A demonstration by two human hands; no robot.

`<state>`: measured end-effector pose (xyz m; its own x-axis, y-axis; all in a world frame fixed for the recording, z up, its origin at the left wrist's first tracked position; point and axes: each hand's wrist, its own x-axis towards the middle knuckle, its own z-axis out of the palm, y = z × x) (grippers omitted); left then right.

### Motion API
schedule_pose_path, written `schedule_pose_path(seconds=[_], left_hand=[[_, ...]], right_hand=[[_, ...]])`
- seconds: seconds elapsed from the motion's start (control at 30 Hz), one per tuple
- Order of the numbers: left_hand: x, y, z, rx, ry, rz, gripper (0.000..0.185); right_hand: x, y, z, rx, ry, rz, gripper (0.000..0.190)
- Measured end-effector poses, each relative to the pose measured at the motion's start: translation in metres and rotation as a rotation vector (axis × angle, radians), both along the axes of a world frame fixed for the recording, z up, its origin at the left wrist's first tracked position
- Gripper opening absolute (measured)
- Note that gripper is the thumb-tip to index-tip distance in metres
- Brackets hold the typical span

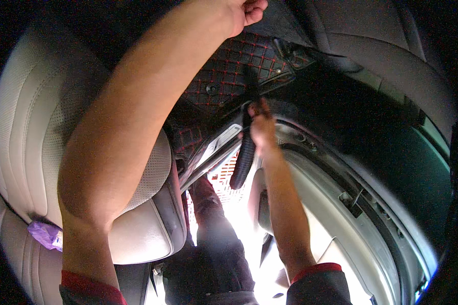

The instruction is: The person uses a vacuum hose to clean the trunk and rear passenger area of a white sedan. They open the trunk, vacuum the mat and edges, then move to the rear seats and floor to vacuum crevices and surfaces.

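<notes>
My right hand (pixel 262 124) is closed around a black corrugated hose (pixel 244 164), low in the car's doorway beside the metal-trimmed door sill (pixel 223 140). Its ribbed end hangs down over the sill, while a dark tube-like part runs past my fingers towards the black floor mat (pixel 229 68) with red diamond stitching. My left arm reaches across the light car seat (pixel 149 228) to the top of the view. There my left hand (pixel 248 15) has its fingers curled, partly cut off by the frame; whether it holds anything is hidden.
To the right stands the door with its pale inner panel (pixel 328 206) and dark rubber seal. A purple packet (pixel 44 233) lies by the seat at the left. My trouser leg (pixel 217 221) stands on grating (pixel 227 171) outside. A grey padded surface (pixel 378 57) curves at the upper right.
</notes>
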<state>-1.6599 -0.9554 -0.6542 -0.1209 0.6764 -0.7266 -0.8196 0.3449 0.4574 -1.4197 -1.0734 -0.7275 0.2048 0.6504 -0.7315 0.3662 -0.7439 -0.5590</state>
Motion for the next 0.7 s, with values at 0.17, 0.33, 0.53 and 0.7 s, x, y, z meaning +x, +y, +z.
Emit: schedule_pose_path(seconds=[0.17,0.33,0.53,0.7], left_hand=[[0.005,-0.003,0.001,0.026,0.012,-0.043,0.025],[0.007,-0.001,0.002,0.025,0.014,0.009,0.024],[0.001,0.000,0.007,-0.013,0.004,-0.009,0.026],[0.003,0.005,0.001,0.015,-0.027,-0.002,0.029]], right_hand=[[0.009,-0.118,-0.042,0.325,-0.001,0.364,0.061],[-0.001,-0.124,-0.013,-0.179,0.188,0.240,0.066],[-0.022,-0.023,0.014,-0.110,0.119,0.266,0.061],[-0.033,-0.038,-0.032,0.300,0.042,0.608,0.046]])
